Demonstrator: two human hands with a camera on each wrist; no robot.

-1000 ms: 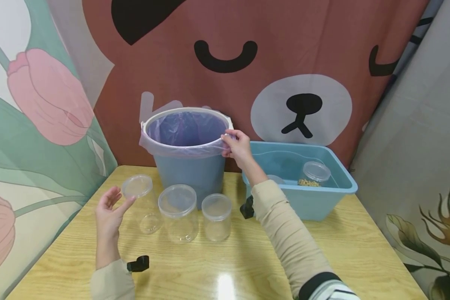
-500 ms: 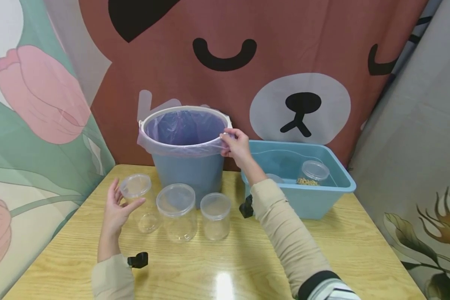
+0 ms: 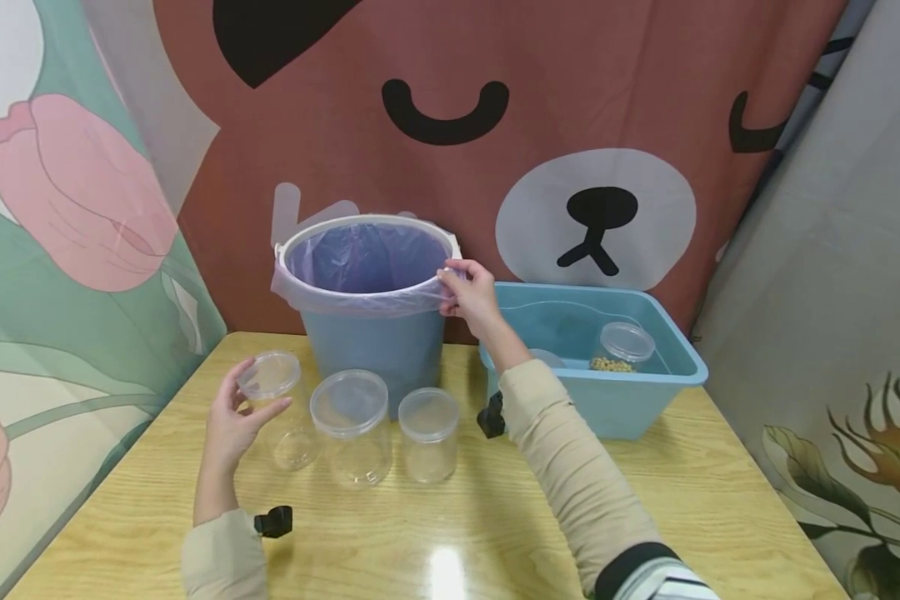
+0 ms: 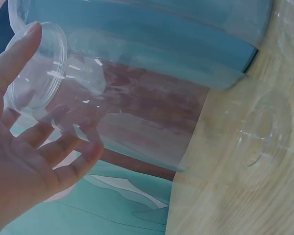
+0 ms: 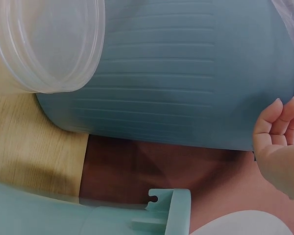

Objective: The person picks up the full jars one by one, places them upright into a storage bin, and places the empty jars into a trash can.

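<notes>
My left hand (image 3: 231,417) is round the upper part of a tall clear jar (image 3: 270,377) that stands on the table at the left. In the left wrist view the thumb lies across the jar's lid (image 4: 56,54), and the curved fingers (image 4: 73,169) show behind the clear wall. My right hand (image 3: 474,296) pinches the purple bin liner (image 3: 360,302) at the right of the white rim of a blue bin (image 3: 367,342). In the right wrist view its fingers (image 5: 277,115) are curled by the bin's edge.
A wide clear jar (image 3: 351,433) and a small clear jar (image 3: 429,437) stand before the bin. To the right is a blue tub (image 3: 607,400) holding a lidded jar (image 3: 624,343) with yellowish grains and another lid. Printed curtains (image 3: 390,50) hang behind the wooden table (image 3: 540,533).
My left hand has moved in from the left and closed round the tall jar near its lid. The right hand has stayed at the bin's rim.
</notes>
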